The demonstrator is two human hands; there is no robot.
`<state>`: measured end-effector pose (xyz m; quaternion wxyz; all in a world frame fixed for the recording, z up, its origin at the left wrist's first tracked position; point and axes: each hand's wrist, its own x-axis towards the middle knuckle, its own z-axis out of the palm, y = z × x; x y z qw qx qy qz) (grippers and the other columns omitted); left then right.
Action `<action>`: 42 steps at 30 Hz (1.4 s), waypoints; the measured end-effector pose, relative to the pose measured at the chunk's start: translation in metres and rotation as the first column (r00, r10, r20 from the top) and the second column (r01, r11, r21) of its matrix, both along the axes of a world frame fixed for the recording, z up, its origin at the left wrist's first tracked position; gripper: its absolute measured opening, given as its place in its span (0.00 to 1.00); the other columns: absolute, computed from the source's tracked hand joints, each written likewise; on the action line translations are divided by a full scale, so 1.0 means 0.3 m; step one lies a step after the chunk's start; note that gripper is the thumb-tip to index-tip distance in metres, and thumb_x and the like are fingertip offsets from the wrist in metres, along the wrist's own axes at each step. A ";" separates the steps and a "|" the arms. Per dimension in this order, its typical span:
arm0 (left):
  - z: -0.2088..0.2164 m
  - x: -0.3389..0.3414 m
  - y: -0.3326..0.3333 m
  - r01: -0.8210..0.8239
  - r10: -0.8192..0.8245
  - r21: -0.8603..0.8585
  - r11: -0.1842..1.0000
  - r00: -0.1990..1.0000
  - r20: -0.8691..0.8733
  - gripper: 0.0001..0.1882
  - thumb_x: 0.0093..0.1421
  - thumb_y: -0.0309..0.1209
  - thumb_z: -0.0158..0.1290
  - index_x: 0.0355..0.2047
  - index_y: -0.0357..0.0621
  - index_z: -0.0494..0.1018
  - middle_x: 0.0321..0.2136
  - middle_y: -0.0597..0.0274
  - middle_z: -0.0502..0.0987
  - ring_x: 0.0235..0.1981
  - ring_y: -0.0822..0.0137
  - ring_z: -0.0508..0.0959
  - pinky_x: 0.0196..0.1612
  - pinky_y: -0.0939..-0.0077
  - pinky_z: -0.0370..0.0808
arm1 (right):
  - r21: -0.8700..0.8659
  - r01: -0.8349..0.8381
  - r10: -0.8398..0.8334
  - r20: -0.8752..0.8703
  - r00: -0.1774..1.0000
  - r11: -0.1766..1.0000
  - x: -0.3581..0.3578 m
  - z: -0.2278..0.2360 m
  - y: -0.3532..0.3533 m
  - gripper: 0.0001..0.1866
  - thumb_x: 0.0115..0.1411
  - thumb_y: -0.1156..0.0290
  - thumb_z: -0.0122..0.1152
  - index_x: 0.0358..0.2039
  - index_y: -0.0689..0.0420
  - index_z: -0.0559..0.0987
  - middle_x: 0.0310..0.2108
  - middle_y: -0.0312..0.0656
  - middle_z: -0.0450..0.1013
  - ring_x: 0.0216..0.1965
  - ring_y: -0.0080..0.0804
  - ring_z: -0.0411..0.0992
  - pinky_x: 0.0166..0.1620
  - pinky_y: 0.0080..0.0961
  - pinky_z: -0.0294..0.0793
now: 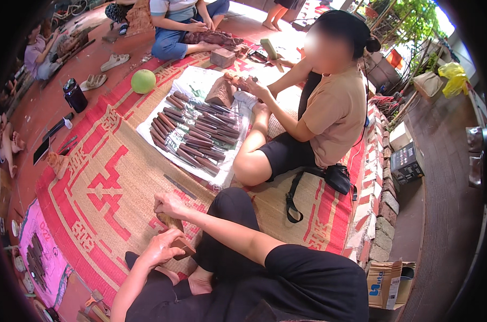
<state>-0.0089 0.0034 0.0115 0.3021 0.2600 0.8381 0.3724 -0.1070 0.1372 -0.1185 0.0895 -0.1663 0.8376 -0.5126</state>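
The woven mat (pixel 141 161) stretches across the middle and left of the frame, giving me working room out to its red left border, while the white cloth (pixel 185 78) with chisels (pixel 218 129) lies above my hands, well apart, and my bent knee (pixel 230 206) bounds their right. Low centre, my left hand (pixel 164 247) grips a brown block (pixel 185 249), and just above it my right hand (pixel 170 205) curls over a tan piece (pixel 171 222), its fingertips hidden.

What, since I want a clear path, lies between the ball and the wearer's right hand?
In the head view, a white cloth bearing tools lies between the ball and the right hand, with mat showing either side.
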 end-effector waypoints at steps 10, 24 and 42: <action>-0.001 0.003 -0.012 0.004 -0.005 0.018 1.000 1.000 0.020 0.22 0.48 0.32 0.62 0.45 0.49 0.71 0.43 0.57 0.75 0.45 0.51 0.76 0.47 0.62 0.73 | 0.033 0.110 -0.110 -0.025 0.994 0.993 -0.042 0.031 0.015 0.12 0.50 0.63 0.66 0.27 0.57 0.74 0.25 0.48 0.74 0.33 0.48 0.75 0.36 0.41 0.70; -0.029 0.009 -0.022 -0.006 0.006 0.034 0.999 1.000 0.005 0.22 0.48 0.33 0.62 0.44 0.47 0.70 0.41 0.56 0.74 0.45 0.51 0.76 0.46 0.61 0.73 | 0.093 0.261 -0.267 0.067 0.961 0.961 -0.039 -0.011 -0.027 0.13 0.50 0.63 0.65 0.31 0.56 0.73 0.26 0.52 0.75 0.33 0.52 0.75 0.34 0.43 0.71; -0.021 0.017 -0.019 -0.084 0.076 0.095 0.992 0.994 0.083 0.21 0.48 0.31 0.62 0.43 0.48 0.72 0.40 0.58 0.76 0.44 0.54 0.77 0.46 0.66 0.73 | -0.227 0.183 -0.156 0.131 0.979 0.956 0.011 -0.022 0.038 0.14 0.49 0.64 0.65 0.28 0.60 0.74 0.27 0.49 0.75 0.34 0.45 0.75 0.37 0.38 0.70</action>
